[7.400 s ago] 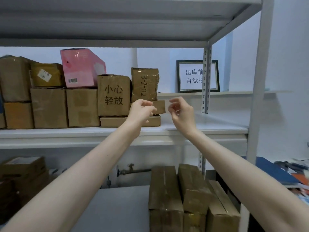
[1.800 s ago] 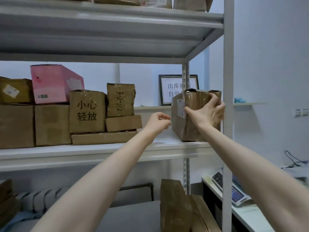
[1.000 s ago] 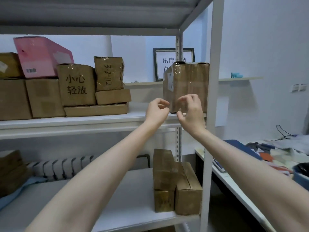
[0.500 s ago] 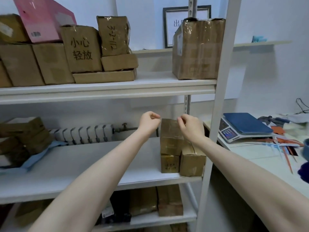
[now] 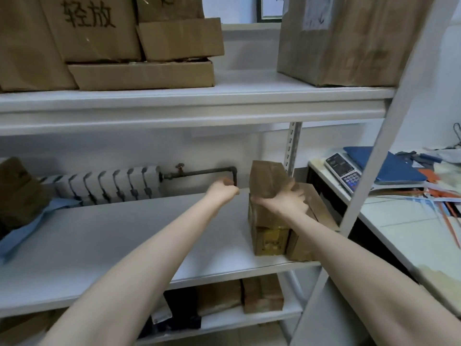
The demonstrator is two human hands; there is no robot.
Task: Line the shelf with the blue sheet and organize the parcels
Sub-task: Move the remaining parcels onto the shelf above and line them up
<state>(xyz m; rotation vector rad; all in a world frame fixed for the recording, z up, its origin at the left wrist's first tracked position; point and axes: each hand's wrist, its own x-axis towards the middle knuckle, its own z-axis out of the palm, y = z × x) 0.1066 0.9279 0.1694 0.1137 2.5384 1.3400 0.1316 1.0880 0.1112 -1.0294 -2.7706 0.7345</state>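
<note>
White middle shelf (image 5: 124, 240) carries taped parcels (image 5: 269, 238) right, crumpled blue sheet (image 5: 30, 228) left.

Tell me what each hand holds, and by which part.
The right hand grips the tilted brown parcel by its near lower end. The left hand, curled, holds nothing.

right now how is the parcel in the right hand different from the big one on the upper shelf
The small parcel is far smaller than the big parcel. The small parcel is tilted, gripped by the right hand; the big parcel stands flat on the upper shelf. The big parcel carries a white label; none shows on the small parcel. Both are brown cardboard.
</note>
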